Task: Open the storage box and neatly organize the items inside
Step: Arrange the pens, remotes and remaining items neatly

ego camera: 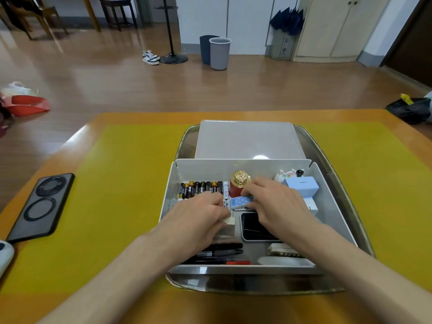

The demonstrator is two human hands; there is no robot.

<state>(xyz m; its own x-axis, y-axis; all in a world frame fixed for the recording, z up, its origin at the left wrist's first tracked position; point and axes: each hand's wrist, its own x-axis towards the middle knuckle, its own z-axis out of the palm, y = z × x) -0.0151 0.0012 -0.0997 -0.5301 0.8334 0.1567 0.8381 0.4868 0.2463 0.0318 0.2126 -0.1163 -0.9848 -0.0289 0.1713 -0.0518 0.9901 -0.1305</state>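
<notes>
Open storage box (243, 167) at lower centre, both hands inside: left hand (201, 216) curled beside batteries (201, 188), right hand (278, 202) pinching blue dotted card (240, 202); nearby red bottle (238, 187) likely toppled by a nudge.

Inside the open storage box (325, 195), batteries (201, 187), a red bottle (236, 188) and a phone (253, 226) crowd the floor; bare gaps lie only along the right wall.

White storage box (168, 202) open; batteries (201, 188) rowed upright inside.
</notes>
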